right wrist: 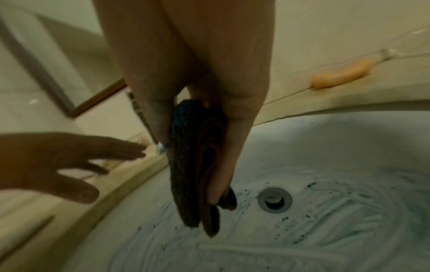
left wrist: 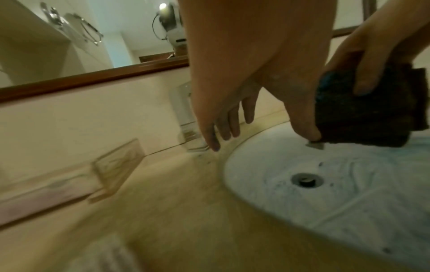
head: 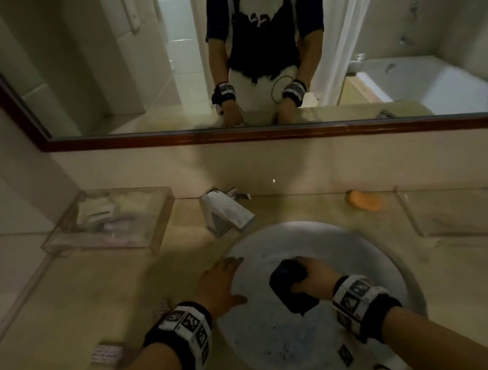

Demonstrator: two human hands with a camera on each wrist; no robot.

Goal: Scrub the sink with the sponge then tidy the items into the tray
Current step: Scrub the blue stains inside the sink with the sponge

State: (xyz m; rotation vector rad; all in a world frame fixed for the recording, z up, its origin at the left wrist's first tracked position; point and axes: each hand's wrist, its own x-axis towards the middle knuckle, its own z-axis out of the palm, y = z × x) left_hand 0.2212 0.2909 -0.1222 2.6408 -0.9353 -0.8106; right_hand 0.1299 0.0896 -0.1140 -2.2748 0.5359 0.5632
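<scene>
The dark sponge (head: 292, 283) is held above the round white sink (head: 367, 251), gripped by the right hand (head: 317, 275) with the thumb on one face and the fingers (right wrist: 223, 174) curled round the other. In the right wrist view the sponge (right wrist: 186, 165) hangs edge-down between thumb and fingers, above the basin (right wrist: 325, 147) and just left of the metal drain (right wrist: 274, 199). Bluish swirl marks and dark specks cover the basin's surface around the drain.

The left hand (head: 220, 283) holds nothing; its fingers are straight and spread, reaching over the sink's left rim where basin meets table (head: 71, 300). In the left wrist view the fingers (left wrist: 223, 125) point down toward the table beside the sink (left wrist: 279, 184), with the sponge (left wrist: 363, 110) to their right; whether they touch the surface cannot be told.

A chrome faucet (head: 227, 212) stands behind the sink. A clear tray (head: 108, 221) sits on the table to the far left, with pale, blurred items inside. An orange soap bar (head: 365, 200) lies on the table behind the sink to the right. A small white packet (head: 107, 354) with print lies on the table near the left forearm. A wood-framed mirror (head: 233, 134) runs along the wall.
</scene>
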